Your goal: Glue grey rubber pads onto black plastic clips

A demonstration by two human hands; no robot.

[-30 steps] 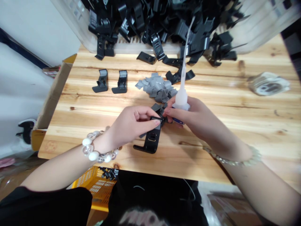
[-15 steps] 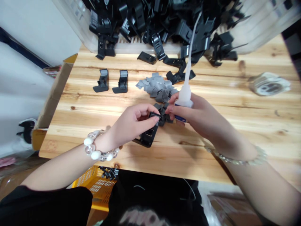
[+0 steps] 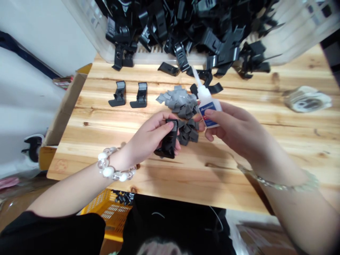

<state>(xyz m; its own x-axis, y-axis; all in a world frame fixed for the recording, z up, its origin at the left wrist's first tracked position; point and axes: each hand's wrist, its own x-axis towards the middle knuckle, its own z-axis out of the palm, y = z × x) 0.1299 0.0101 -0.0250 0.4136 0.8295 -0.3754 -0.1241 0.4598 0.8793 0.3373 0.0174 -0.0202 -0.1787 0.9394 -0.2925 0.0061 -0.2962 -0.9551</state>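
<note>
My left hand [image 3: 148,136] grips a black plastic bracket [image 3: 170,141] just above the wooden table [image 3: 170,170], thumb pressed on a small grey pad at its top end. My right hand [image 3: 233,127] holds a white glue bottle [image 3: 208,106] with a blue label, its nozzle tilted up and to the left. Between the hands lies a pile of grey pads [image 3: 180,101], with darker pads [image 3: 189,131] right beside the bracket.
Two finished black brackets [image 3: 130,95] stand upright at the left of the table. A clear bin [image 3: 148,56] of several black brackets spills onto the table's far edge. A tape roll [image 3: 308,100] lies far right. A yellow basket [image 3: 111,212] sits below the near edge.
The bracket was lifted and turned in my left hand. The glue bottle tipped from upright to leaning left, and its long nozzle now looks short.
</note>
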